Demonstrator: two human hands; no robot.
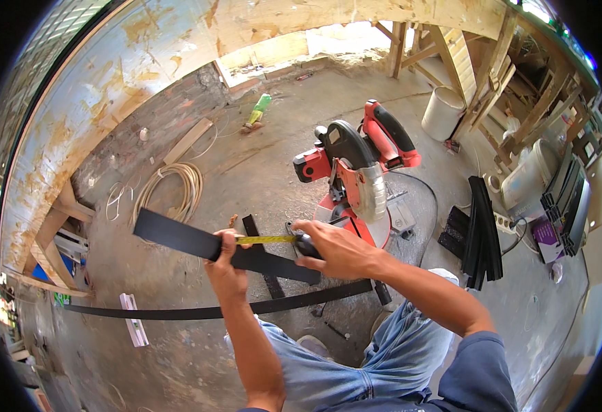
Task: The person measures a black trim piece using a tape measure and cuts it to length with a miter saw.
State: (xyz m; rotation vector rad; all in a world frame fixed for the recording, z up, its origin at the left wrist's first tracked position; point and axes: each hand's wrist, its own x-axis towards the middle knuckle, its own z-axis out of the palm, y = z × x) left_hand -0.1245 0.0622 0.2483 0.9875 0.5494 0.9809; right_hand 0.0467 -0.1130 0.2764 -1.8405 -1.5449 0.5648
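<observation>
My left hand (225, 269) is closed around a flat black bar (170, 232), which slants from upper left to lower right above the floor. The thumb also presses near the end of a yellow tape blade (265, 239). My right hand (339, 250) grips the dark case of the tape measure (305, 246), with the blade drawn out between both hands over the bar. Just beyond the right hand stands a red and black miter saw (356, 161). A long black strip (212, 313) runs below the bar, its right end near the saw base.
A coil of pale hose (177, 189) and a wood board (187, 141) lie at far left. Black profiles (483, 226) are stacked to the right, near a power strip (504, 223). White buckets (442, 113) stand behind. A level (134, 319) lies near left; the saw's cord (433, 199) crosses the floor.
</observation>
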